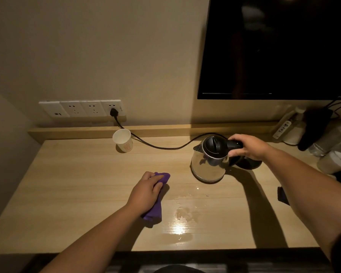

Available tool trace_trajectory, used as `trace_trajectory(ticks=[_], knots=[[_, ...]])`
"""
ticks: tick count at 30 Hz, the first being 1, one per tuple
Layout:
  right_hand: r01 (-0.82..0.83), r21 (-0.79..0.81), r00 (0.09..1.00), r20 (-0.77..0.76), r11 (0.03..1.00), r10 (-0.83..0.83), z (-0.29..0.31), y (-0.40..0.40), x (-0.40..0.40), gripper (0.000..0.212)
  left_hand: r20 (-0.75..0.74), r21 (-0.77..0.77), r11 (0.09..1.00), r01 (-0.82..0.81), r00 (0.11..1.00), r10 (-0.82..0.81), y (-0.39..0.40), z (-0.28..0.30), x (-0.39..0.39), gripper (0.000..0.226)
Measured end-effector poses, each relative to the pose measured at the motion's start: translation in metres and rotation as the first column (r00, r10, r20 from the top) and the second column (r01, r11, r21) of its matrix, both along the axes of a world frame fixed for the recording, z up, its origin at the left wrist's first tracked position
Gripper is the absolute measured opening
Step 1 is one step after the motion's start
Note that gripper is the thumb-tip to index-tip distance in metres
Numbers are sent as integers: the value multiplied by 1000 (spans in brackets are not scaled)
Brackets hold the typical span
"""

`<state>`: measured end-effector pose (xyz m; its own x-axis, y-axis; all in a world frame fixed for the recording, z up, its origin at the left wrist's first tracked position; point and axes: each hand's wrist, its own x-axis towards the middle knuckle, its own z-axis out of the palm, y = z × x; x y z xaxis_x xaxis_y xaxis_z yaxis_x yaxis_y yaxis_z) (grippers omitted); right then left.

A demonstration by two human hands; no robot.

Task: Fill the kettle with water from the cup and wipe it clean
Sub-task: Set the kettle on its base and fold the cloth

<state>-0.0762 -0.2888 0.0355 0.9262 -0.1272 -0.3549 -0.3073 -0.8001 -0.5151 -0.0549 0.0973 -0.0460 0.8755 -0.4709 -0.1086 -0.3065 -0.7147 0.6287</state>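
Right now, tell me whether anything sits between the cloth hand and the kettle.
Nothing visible does. The left hand presses the purple cloth on the desk, and only bare wood and spilled water lie between it and the kettle, which the right hand holds by the handle.

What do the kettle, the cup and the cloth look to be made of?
Kettle: polished metal body, likely stainless steel, mirroring its surroundings; lid and handle matte black, probably plastic.
Cup: white and thin-walled with a printed emblem, likely paper.
Cloth: purple soft fabric, bunched under the left hand, maybe microfibre.
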Motion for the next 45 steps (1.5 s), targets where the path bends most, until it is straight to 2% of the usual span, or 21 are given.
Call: trace_trajectory(ticks=[3,7,9,11,13,15,17,21,24,26,29,31,34,36,38,39,41,45], knots=[[16,5,1000,-1,1000,-16,-5,-2,-2,55,-39,-28,1000,-4,999,3,-4,3,0,34],[71,-50,997,22,996,-70,-7,2,-8,87,-204,-146,985,-89,977,58,-4,13,6,30],[95,-142,985,159,985,-72,2,15,-10,92,-372,-230,960,-157,926,62,-1,22,10,23],[82,-211,937,348,974,-3,17,43,-12,84,-553,-337,904,-265,832,38,3,32,11,24],[-1,-231,881,460,973,110,34,85,-12,71,-686,-394,850,-348,727,-20,8,39,11,25],[-169,-201,873,424,965,241,41,126,-12,59,-774,-439,799,-411,624,-104,15,42,12,26],[-348,-92,877,319,933,358,40,162,-9,55,-814,-481,753,-450,549,-192,21,45,12,34],[-546,63,838,55,835,544,37,213,5,57,-829,-503,742,-443,489,-270,39,56,9,47],[-544,140,837,20,827,547,39,232,14,28,-820,-475,810,-343,506,-267,59,62,8,50],[-506,194,859,19,841,512,41,243,17,17,-813,-422,878,-225,522,-257,75,66,8,54],[-450,253,886,2,856,465,42,261,17,18,-713,-316,949,24,653,-254,101,70,8,51],[-441,281,883,-34,853,468,42,273,16,20,-616,-238,966,100,754,-230,120,75,9,39],[-421,332,877,-88,844,472,42,293,13,22,-520,-176,966,190,815,-255,148,80,17,26],[-388,384,879,-118,838,461,40,309,10,32,-474,-143,947,287,820,-320,163,83,24,23],[-320,432,880,-194,843,434,41,328,7,47,-452,-96,913,395,800,-394,177,87,30,25],[-285,448,876,-237,847,420,42,337,6,49,-457,-78,894,442,781,-426,183,90,34,26],[-258,447,874,-270,857,404,44,351,3,39,-495,-77,852,518,721,-484,196,96,42,26],[-283,335,912,-195,899,360,47,366,-7,24,-540,-75,787,612,639,-548,210,109,52,29]])
